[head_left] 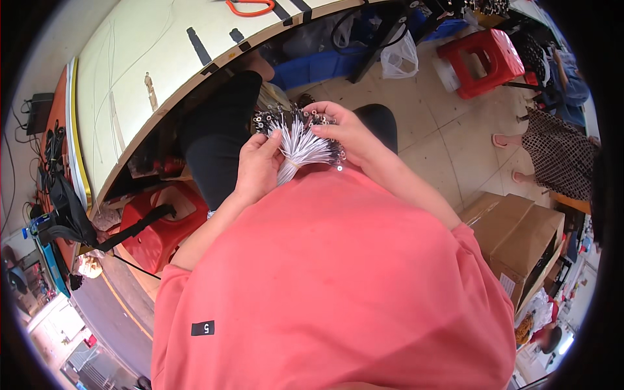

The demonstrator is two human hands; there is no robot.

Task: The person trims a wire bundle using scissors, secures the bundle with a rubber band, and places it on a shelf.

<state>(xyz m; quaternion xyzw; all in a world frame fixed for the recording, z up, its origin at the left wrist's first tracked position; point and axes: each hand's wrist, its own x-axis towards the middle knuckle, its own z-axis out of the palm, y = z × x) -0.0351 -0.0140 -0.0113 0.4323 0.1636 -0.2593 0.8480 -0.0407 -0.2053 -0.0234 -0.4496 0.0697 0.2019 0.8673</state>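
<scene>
A bundle of thin white wires (302, 146) fans out in front of my torso, low over my lap. Many of its ends carry dark sleeves and small ring terminals (318, 119), and a pale yellowish band seems to gather the wires near their base. My left hand (260, 162) is closed on the left side of the bundle, its thumb pressed along the wires. On the other side my right hand (344, 132) curls round the terminal ends, with the thumb on top. Some of its fingers are hidden behind the bundle.
A pale worktable (136, 71) with black tape strips curves across the upper left, an orange loop-shaped handle (250, 8) on it. Red stools stand at the upper right (484, 62) and lower left (140, 227). At right are a cardboard box (507, 237) and another person in patterned clothing (559, 153).
</scene>
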